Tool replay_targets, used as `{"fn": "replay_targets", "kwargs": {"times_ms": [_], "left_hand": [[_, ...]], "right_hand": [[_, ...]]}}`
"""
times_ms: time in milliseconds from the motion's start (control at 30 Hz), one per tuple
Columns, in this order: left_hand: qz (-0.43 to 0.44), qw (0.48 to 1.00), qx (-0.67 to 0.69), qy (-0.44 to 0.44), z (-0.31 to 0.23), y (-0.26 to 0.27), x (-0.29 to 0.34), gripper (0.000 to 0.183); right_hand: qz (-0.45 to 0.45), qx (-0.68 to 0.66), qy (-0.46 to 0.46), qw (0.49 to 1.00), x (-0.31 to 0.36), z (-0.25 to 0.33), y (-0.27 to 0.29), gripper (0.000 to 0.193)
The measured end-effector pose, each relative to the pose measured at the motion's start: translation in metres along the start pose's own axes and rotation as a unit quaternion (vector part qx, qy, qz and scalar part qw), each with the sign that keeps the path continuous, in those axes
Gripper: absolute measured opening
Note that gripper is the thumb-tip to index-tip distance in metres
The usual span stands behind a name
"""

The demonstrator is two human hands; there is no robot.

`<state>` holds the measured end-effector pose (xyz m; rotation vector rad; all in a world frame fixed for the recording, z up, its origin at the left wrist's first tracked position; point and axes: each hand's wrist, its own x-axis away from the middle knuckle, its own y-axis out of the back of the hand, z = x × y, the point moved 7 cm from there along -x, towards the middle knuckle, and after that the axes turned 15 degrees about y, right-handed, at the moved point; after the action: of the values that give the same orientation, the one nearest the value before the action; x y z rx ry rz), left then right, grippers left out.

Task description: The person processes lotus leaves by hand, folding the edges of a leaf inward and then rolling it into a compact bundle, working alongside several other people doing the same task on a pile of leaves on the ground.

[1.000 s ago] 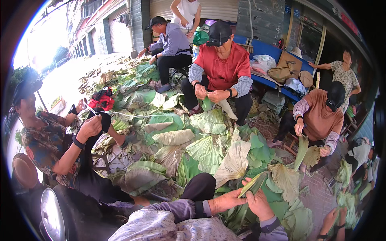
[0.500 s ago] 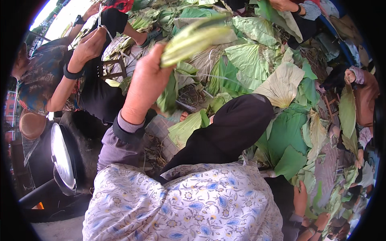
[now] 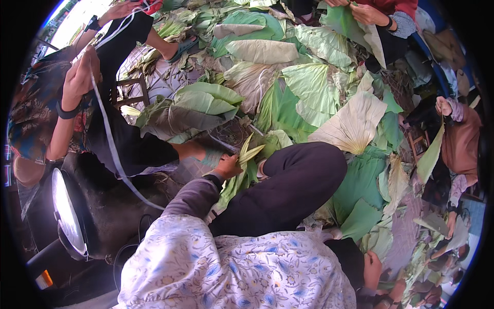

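Low beside my bent leg in dark trousers (image 3: 288, 185), my left hand (image 3: 228, 166) is closed around a folded yellow-green lotus leaf (image 3: 251, 151). The leaf's pointed folds stick up past my fingers. Below that hand a greener leaf (image 3: 232, 191) lies along my leg; whether I hold it too cannot be told. My right hand (image 3: 372, 270) is low on the right, beside my other leg. Its fingers show too little to tell whether they are open or closed.
On the left a co-worker holds a long white strip (image 3: 110, 139) that runs down towards my sleeve. A round dark vessel with a shiny disc (image 3: 69, 208) stands close by. Stacked leaves (image 3: 198, 108) and large green leaves (image 3: 360, 177) surround me. Other people handle leaves at the right.
My left hand has come down from its raised place to beside my leg, still gripping the leaf. The co-worker's hand has moved left, and the white strip is now drawn out.
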<state>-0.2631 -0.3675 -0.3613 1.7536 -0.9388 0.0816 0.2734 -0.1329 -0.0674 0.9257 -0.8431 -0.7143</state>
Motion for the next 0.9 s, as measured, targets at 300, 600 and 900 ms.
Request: {"fn": "replay_targets", "kwargs": {"times_ms": [300, 600, 900], "left_hand": [[-0.084, 0.991, 0.066, -0.076, -0.074, 0.031, -0.042, 0.024], [-0.016, 0.991, 0.057, -0.119, -0.158, -0.011, -0.118, 0.038], [-0.005, 0.998, 0.015, -0.066, -0.177, 0.004, -0.146, 0.022]], "right_hand": [[0.015, 0.017, -0.030, 0.999, -0.002, 0.032, 0.008, 0.020], [0.011, 0.031, 0.007, 0.999, -0.038, 0.065, -0.003, 0.019], [0.017, 0.011, 0.019, 1.000, -0.047, 0.057, 0.001, 0.017]]}}
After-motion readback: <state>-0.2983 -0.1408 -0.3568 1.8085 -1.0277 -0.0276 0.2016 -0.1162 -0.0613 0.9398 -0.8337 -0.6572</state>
